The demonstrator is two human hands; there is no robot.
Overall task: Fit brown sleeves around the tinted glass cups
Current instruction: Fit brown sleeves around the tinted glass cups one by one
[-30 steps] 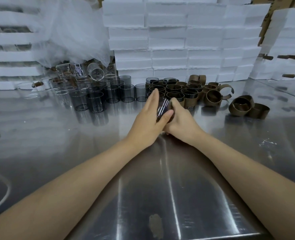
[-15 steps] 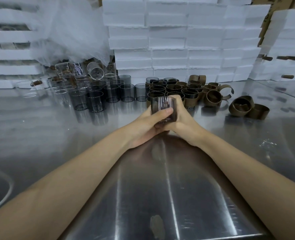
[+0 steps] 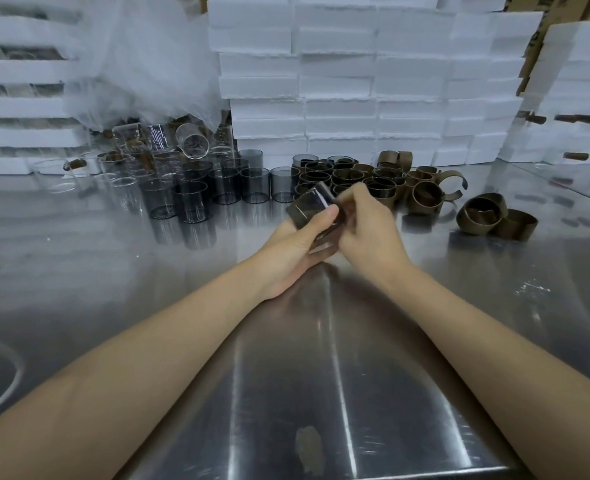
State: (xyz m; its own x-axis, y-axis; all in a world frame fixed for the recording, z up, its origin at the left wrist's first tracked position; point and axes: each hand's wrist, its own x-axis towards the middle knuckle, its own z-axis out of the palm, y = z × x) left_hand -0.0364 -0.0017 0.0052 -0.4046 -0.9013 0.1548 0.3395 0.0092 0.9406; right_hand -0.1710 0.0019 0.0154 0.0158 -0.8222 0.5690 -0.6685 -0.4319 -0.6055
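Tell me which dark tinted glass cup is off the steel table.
The dark tinted glass cup gripped between left hand and right hand, tilted; the others stand on the steel table.

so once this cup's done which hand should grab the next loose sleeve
Right, probably: the loose brown sleeves lie on the table to the right hand's side, while the left hand grips the cup and sits nearer the bare tinted cups.

Stacked white foam boxes (image 3: 338,88) line the back of a shiny stainless steel table (image 3: 286,393), beside crumpled translucent plastic sheeting (image 3: 141,64).
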